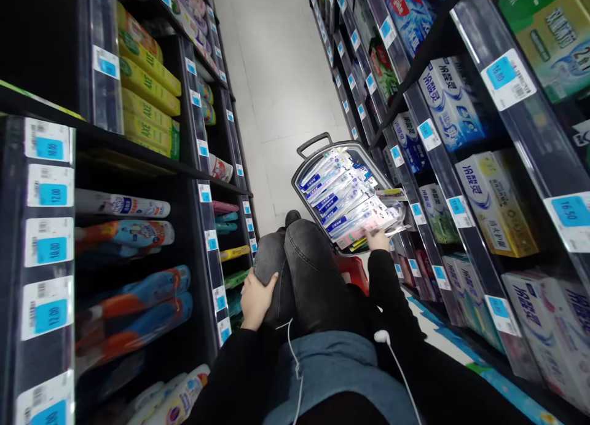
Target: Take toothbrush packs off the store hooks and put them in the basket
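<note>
I sit low in a narrow shop aisle with my legs in dark grey jeans (304,265) crossed before me. My left hand (256,299) lies over my left knee, fingers curled against the cloth and holding nothing. My right hand (378,239) reaches forward to a black basket (302,185) full of packaged toothbrushes (350,197); its fingers are pinched on the nearest packs at the basket's front edge. The basket stands tilted on the floor with its handle (314,143) at the far end.
Dark shelves line both sides with blue price tags. Toothbrush packs (124,234) fill the left shelves, toothpaste boxes (495,203) the right. A red stool (354,271) shows under my legs. White earphone cable (391,357) hangs over my jacket. Pale tiled floor (276,74) runs ahead.
</note>
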`<state>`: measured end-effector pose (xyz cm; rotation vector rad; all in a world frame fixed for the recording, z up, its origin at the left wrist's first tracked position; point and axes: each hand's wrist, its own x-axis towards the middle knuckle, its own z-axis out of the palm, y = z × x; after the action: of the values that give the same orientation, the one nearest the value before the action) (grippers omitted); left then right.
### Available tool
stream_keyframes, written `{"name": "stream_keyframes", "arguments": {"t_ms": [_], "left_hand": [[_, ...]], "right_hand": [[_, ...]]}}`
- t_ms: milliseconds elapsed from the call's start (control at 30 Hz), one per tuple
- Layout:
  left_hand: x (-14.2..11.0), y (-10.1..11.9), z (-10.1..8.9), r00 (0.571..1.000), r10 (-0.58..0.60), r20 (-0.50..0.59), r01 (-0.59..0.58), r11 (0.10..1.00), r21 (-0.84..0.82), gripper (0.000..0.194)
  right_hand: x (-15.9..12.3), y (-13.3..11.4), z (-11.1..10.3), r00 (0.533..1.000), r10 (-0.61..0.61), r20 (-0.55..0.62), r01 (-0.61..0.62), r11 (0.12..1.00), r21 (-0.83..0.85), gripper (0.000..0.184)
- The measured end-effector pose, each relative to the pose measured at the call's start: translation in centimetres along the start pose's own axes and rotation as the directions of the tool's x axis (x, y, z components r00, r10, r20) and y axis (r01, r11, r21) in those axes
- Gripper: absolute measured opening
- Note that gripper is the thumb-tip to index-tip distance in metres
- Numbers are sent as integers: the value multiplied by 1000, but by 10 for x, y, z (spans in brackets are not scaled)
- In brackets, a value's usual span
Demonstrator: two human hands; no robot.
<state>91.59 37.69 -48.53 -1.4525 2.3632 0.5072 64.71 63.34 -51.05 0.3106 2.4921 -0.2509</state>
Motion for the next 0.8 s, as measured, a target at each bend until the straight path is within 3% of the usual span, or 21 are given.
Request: {"name": "stream_keyframes", "arguments": {"t_ms": [133,267,433,533,600,633,700,767,800], "left_hand": [[-3,3,2,1000,-14,17,14,1000,-16,82],[-4,-1,4,999,-20,27,21,999,-32,83],[-4,-7,3,1000,-18,23,19,998,-52,82],[-4,-8,3,999,-22,24,23,998,-64,82],[-3,-9,3,999,-23,23,25,997,-70,82],[-3,-9,3,1000,-22,22,24,997,-72,82],[-2,-10,4,1000,-21,18,22,997,-76,82],[-2,-10,4,1000,-19,13,20,997,-81,82],[-2,-11,4,1000,-17,10,18,996,-83,82]], "right_hand": [[-4,-19,34,997,75,-13,-75,996,45,57],[1,-22,43,995,96,-24,-95,995,40,48],[4,-5,42,991,-85,-104,81,996,-38,41],[-3,-5,44,947,-266,-182,245,961,-130,46],[-9,-13,50,872,-455,-181,418,884,-209,50],[-12,-19,55,811,-565,-149,522,816,-249,52],[-15,-31,66,654,-756,-39,711,631,-309,58],[-13,-41,77,504,-861,74,824,453,-341,63],[-9,-45,81,453,-884,116,851,390,-352,64]]}}
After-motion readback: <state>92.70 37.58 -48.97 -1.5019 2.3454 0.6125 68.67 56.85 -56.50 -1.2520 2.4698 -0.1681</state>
